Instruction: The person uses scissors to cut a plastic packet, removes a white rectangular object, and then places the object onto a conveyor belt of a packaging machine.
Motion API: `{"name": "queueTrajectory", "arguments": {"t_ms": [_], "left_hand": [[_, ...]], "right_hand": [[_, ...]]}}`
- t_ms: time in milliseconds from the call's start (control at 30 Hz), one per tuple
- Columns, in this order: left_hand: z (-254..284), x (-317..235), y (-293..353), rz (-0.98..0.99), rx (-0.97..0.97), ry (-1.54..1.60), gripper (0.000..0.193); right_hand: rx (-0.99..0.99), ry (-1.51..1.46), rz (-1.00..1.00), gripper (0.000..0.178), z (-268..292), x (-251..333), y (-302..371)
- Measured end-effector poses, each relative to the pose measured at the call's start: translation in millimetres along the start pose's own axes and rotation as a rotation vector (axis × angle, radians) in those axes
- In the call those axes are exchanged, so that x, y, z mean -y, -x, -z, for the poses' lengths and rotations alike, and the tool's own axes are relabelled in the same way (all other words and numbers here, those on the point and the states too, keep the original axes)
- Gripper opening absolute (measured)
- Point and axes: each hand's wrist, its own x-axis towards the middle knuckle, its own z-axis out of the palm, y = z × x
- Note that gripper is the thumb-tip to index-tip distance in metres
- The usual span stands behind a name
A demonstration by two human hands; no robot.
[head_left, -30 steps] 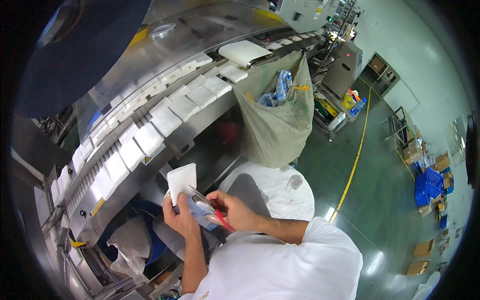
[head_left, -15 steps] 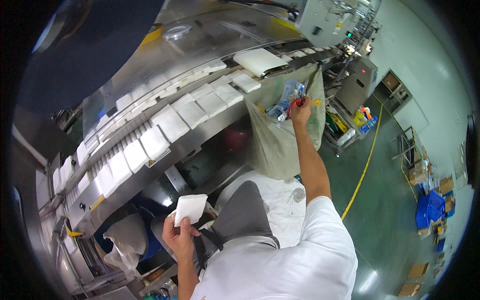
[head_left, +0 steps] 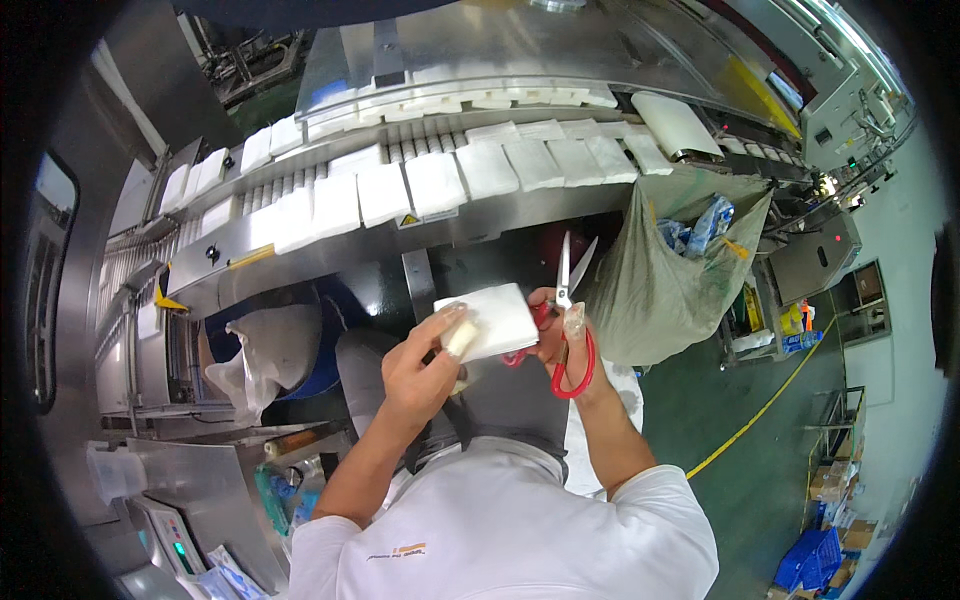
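Note:
My left hand (head_left: 422, 368) pinches a white folded pad (head_left: 500, 318) by its left edge, above my lap. A pale patch on the thumb side may be a finger covering; I cannot make it out. In my right hand (head_left: 572, 350) are red-handled scissors (head_left: 564, 285), blades parted and pointing up, away from me. One red loop sits round the thumb side of that hand. The right fingers lie close to the pad's right edge; whether they touch it I cannot tell. Several similar white pads (head_left: 433, 184) lie in a row along the conveyor in front of me.
A beige sack (head_left: 650, 290) with crumpled blue-and-clear plastic (head_left: 700, 228) hangs at the conveyor's right end. Below left, clear film (head_left: 250, 370) drapes over a blue bin (head_left: 325, 350). A metal cart (head_left: 765, 340) stands right. Blue crates (head_left: 808, 560) sit far right on the green floor.
My right hand has come back from the sack to my lap with the scissors. My left hand has raised the pad towards it. The view has swung left.

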Motion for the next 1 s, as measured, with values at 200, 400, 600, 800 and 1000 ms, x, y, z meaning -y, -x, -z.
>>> {"name": "queueTrajectory", "arguments": {"t_ms": [200, 400, 600, 800, 1000], "left_hand": [[21.7, 9.1, 12.3, -0.105, 0.046, 0.013, 0.041], [71.4, 9.0, 2.2, 0.486, 0.034, 0.837, 0.071], [89.0, 16.9, -19.7, 0.719, 0.416, 1.045, 0.04], [74.9, 14.9, -11.3, 0.791, 0.209, 0.942, 0.025], [43.5, 3.6, 7.4, 0.676, -0.097, 0.837, 0.025]], "right_hand": [[-0.023, 0.227, 0.034, 0.049, -43.7, -0.9, 4.7], [0.139, 0.392, 0.016, 0.053, -51.3, 18.3, -1.7], [0.322, 0.578, -0.089, 0.055, -70.7, 18.1, -18.2], [0.163, 0.474, 0.108, 0.065, -75.7, -5.9, -19.5], [-0.026, 0.425, 0.186, 0.057, -76.4, -42.3, -5.8]]}}
